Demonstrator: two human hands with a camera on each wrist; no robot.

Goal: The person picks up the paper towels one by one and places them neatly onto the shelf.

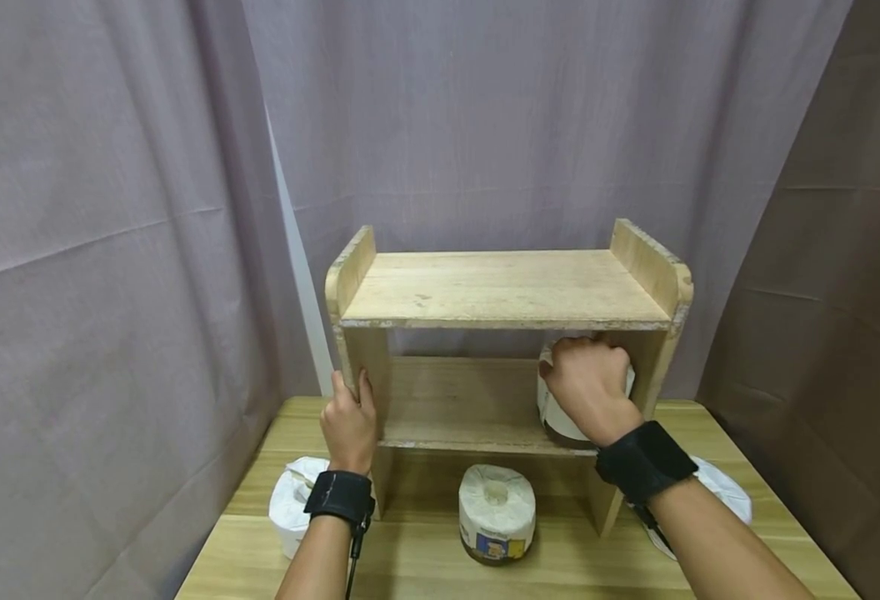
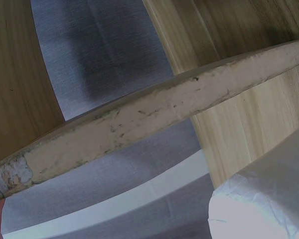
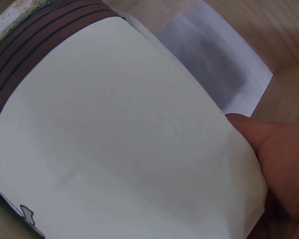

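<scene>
A small two-tier wooden shelf (image 1: 492, 287) stands upright on the table. My left hand (image 1: 348, 425) grips the front edge of its left side panel (image 2: 124, 127), thumb and fingers on either side. On the middle board, in the right corner, sits a wrapped toilet paper roll (image 1: 551, 408). My right hand (image 1: 590, 387) holds this roll from above, its fingers partly hidden beneath the top board. Filling the right wrist view is the roll's pale wrapper (image 3: 129, 124) with a brown striped band, the thumb (image 3: 279, 149) against its upper end.
Another toilet paper roll (image 1: 497, 517) stands on the table in front of the lower opening. A white-wrapped roll (image 1: 287, 508) is beside the left forearm, and a white-wrapped item (image 1: 725, 492) lies partly behind the right wrist. Grey curtains (image 1: 485, 125) enclose the wooden table (image 1: 245, 542).
</scene>
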